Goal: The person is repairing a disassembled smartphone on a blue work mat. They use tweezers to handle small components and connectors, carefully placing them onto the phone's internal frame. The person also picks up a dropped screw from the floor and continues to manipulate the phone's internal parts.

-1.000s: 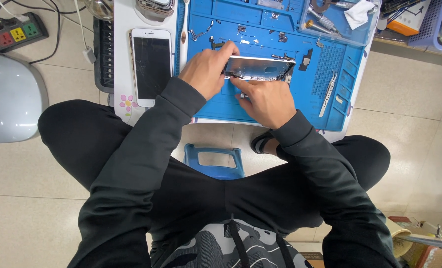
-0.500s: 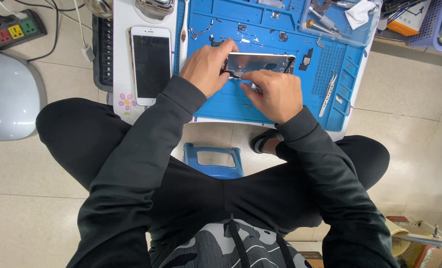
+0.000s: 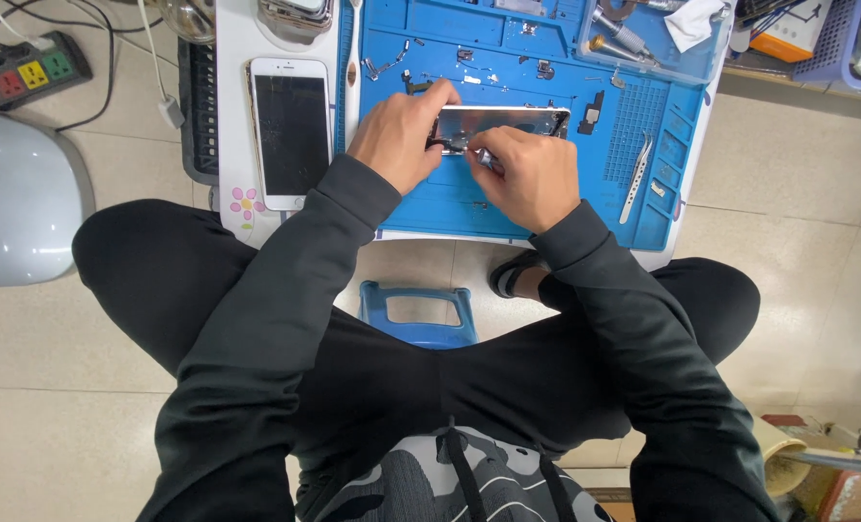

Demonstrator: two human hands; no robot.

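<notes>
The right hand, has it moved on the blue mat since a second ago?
Yes. The right hand has shifted up the blue repair mat, away from its near edge, and now sits against the opened phone body.

Materials on and around the repair bench.
Shiny bare metal phone housing on matt blue rubbery work mat; glossy black glass front on white phone; polished metal tweezers; matt black cloth sleeves; smooth glazed floor tiles.
</notes>
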